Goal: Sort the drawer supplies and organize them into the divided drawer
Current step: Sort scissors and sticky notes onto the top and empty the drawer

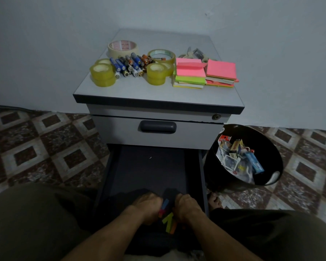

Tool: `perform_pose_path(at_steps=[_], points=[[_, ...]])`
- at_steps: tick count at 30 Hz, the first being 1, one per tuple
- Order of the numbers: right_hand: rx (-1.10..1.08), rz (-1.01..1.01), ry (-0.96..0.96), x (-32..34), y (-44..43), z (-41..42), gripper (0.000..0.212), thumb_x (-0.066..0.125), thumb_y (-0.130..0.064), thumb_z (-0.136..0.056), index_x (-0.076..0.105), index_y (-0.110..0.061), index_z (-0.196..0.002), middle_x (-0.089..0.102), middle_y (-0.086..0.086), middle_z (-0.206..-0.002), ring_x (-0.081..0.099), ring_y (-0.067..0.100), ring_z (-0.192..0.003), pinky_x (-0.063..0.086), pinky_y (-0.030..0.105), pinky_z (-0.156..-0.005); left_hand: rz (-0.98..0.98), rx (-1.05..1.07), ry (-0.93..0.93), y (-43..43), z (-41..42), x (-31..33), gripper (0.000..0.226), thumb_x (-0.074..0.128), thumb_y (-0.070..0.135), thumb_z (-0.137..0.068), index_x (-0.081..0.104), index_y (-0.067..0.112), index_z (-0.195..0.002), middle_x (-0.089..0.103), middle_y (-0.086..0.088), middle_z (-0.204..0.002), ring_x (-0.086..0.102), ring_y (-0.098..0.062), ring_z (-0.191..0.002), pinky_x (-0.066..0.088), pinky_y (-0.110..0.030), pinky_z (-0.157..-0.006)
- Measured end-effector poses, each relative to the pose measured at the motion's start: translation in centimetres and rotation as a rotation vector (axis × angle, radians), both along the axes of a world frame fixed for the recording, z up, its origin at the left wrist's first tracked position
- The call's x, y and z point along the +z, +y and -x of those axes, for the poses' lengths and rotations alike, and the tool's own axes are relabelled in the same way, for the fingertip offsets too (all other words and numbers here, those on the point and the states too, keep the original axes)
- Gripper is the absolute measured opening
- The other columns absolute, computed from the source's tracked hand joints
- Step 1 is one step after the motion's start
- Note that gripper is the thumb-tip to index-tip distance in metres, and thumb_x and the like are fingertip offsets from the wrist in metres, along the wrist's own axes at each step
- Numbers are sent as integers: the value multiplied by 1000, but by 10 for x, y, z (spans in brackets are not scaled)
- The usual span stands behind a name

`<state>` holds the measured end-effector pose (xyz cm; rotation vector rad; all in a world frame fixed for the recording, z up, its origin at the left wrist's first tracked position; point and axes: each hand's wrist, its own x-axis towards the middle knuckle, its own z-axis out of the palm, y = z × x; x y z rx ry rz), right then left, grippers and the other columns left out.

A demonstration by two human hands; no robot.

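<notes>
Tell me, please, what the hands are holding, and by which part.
The left hand and right hand grip small coloured strips between them, seemingly at their upper ends; the exact grip is hidden.

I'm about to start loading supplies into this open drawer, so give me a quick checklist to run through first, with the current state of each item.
1. Drawer pulled open: ok.
2. Dividers in place inside it: cannot tell, the interior is too dark.
3. Supplies grouped on the cabinet top: ok; batteries lie together between the tape rolls, sticky notes stacked to their right.
4. Scissors located: ok, behind the sticky notes, partly hidden.
5. Hands free: not ok; left hand and right hand are both at the coloured strips at the drawer's front, grip unclear.
6. Bin ready for rubbish: ok, on the floor beside the cabinet.
</notes>
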<state>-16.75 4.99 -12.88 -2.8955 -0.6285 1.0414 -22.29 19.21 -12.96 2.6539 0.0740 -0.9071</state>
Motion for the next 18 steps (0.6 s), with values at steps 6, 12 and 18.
perform_pose_path(at_steps=[6,12,18], points=[[-40,-74,-58,3,0,-7,35,53,-25,-97,54,-9,-128,58,15,-129,60,32,-118,50,35,-98,-13,173,-143,8,-1,4,26,57,25,-95,58,14,-118,59,-9,-122,59,-27,-112,48,-36,-92],[106,-89,-137,-8,3,-9,48,46,-19,-98,37,-10,-145,49,18,-137,55,34,-121,48,37,-100,-113,252,-273,14,-2,5,31,47,11,-95,50,16,-125,58,-9,-124,59,-30,-114,50,-40,-94],[127,-70,-107,-20,-2,-10,56,38,-28,-103,22,-8,-153,39,19,-148,43,33,-134,36,38,-112,-106,291,-288,18,1,-4,22,48,15,-96,57,15,-115,58,-7,-122,59,-28,-112,49,-37,-91]])
